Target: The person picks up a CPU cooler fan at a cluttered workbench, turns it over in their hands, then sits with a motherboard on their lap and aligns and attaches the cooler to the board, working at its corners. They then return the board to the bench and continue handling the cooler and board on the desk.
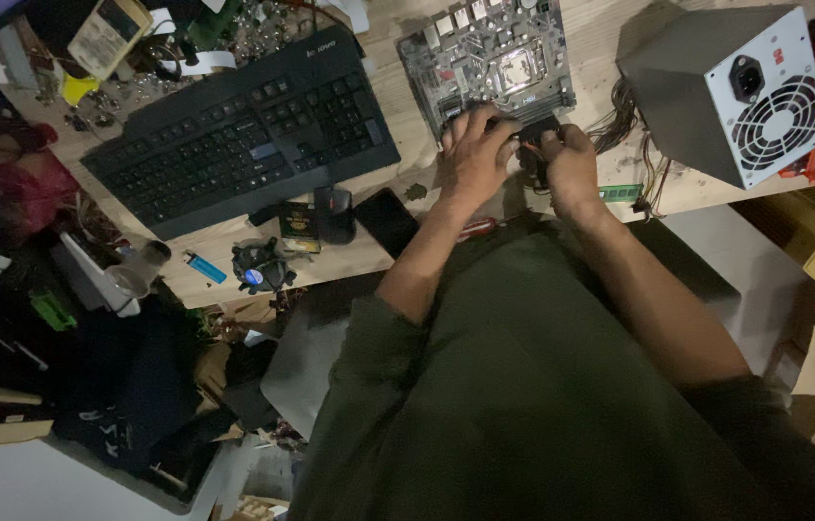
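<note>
Far to the left of the grip lies a black keyboard [244, 130] on the wooden desk [407, 164]. Nearer to the grip, still on its left, sit a small blue lighter [205, 267], a black mouse [334, 212] and a dark phone [386, 222].

The left hand [475, 154] bends over the near edge of the green and silver motherboard [489, 58]. Its fingers are curled and pressed down on a small black part [528, 135]. The right hand [570, 164] is just beside it, touching the same black part, with its fingers curled tight around it. So both hands pinch this one part, right at the board's near edge. What kind of part it is cannot be told, since the hands hide most of it.

To do this well, it seems best to hold the part straight and push gently and evenly, so nothing on the board bends.

Just right of the grip runs a bunch of wires [620, 121]. They lead to a grey power supply box [726, 87] with a round fan.
</note>
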